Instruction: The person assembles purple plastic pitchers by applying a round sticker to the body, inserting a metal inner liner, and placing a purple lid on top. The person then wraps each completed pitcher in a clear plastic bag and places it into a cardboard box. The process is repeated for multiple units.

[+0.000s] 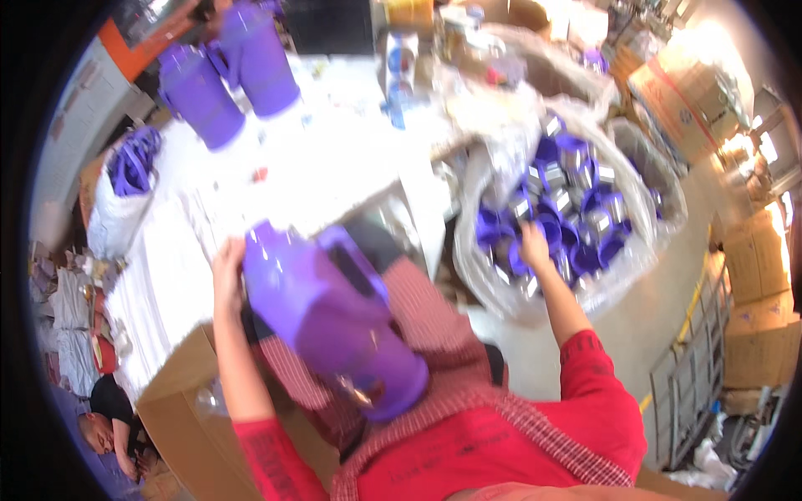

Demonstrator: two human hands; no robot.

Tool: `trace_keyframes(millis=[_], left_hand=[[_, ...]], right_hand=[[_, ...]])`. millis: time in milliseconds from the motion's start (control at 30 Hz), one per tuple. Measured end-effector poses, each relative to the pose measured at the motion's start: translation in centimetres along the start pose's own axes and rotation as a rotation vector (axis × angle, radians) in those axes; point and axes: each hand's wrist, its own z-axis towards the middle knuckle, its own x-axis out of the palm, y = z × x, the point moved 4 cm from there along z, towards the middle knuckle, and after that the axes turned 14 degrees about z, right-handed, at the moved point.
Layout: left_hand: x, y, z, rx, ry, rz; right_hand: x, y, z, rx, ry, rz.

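A large purple jug (326, 309) with a side handle lies tilted across my lap, its base toward my chest. My left hand (228, 271) is closed against the jug's far end, with some fingers hidden behind it. To the right, my right hand (533, 248) reaches into a clear plastic bag (480, 280) filled with purple-and-silver cup-shaped parts (576, 200). Its fingers look closed among these parts; whether one is gripped is too blurred to make out.
Two more purple jugs (205, 96) stand on the white-covered table (309, 175). A white sack (117, 213) of purple handle-like pieces is at the left. An open cardboard box (180, 417) sits beside my left arm. A metal rack (689, 384) and stacked cartons (756, 292) stand at right. Another person (113, 413) is at lower left.
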Motion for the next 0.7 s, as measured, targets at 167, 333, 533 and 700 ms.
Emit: trace_keyframes(millis=[167,333,533,700], left_hand=[[2.4,-1.5,-2.9,0.139,0.309,-0.564],[4.7,-3.1,-1.5,-0.021,0.287,-0.428],[6.1,-3.9,-1.3,0.134,0.317,-0.565],[5.0,-5.9,-2.9,0.061,0.127,-0.538]], right_hand=[[4.5,-2.6,3.6,-0.166,0.148,-0.344],[-11.1,15.5,6.5,-0.458,-0.155,0.369],[-12.2,43.8,2.8,-1.001,0.018,0.911],[-8.1,49.6,0.2,-0.786,1.064,1.812]])
